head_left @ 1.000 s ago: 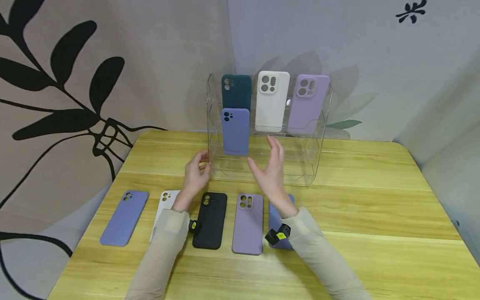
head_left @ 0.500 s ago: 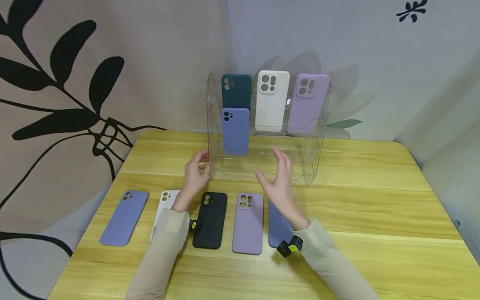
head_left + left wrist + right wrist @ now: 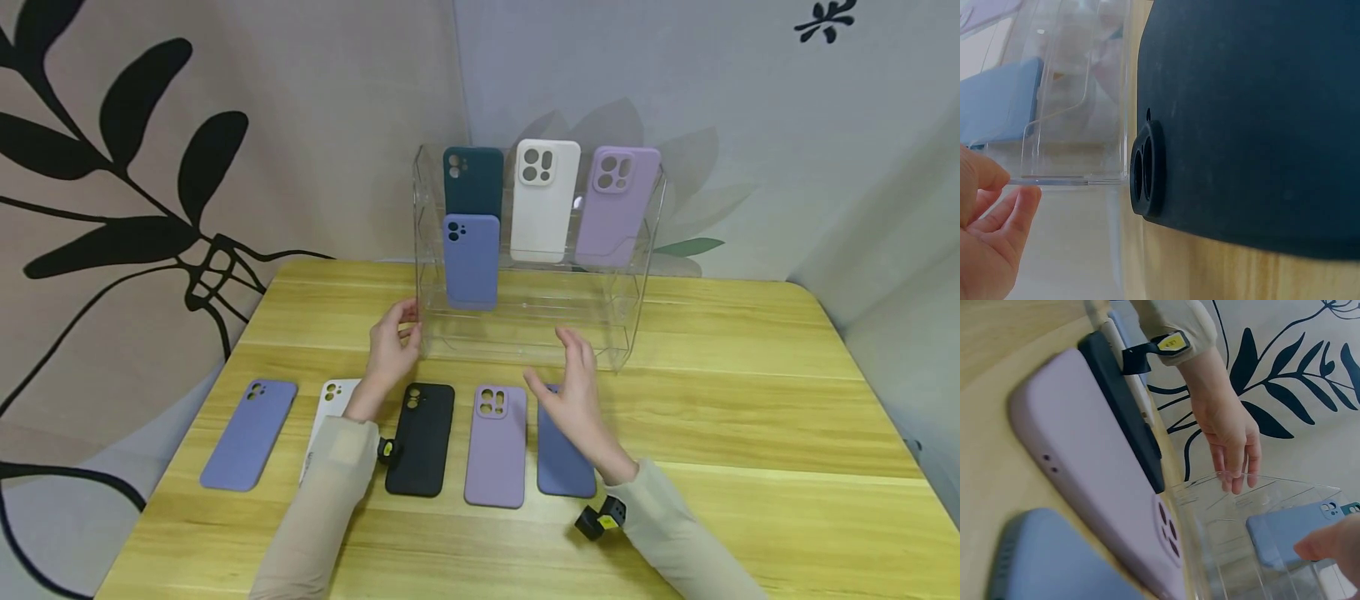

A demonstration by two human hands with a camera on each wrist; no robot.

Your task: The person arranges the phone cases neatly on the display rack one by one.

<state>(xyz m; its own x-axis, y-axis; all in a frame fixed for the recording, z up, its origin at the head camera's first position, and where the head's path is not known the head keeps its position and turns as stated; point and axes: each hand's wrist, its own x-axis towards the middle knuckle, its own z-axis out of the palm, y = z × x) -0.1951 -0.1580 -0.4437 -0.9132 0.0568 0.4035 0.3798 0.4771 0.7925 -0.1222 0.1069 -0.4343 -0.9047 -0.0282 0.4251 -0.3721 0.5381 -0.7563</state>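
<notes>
My left hand [image 3: 390,348] pinches the left side panel of a clear acrylic display stand [image 3: 634,321]; in the left wrist view, thumb and fingers lie on either side of the panel's edge [image 3: 1063,182]. My right hand [image 3: 579,404] holds nothing, fingers spread, over the top of a dark blue phone case [image 3: 561,458] on the table. On the stand's upper tier lean a dark green phone case [image 3: 474,185], a white phone case [image 3: 542,217] and a lilac phone case [image 3: 613,212]. A periwinkle phone case [image 3: 472,271] stands one tier lower, at the left.
Along the wooden table [image 3: 750,400] lie a periwinkle case [image 3: 247,437], a white case [image 3: 327,408] partly under my left forearm, a black case [image 3: 420,446] and a mauve case [image 3: 495,458]. Walls with leaf patterns rise behind the table.
My right hand has drawn back from in front of the stand, toward me and to the right, over the dark blue case. My left hand has stayed at the panel.
</notes>
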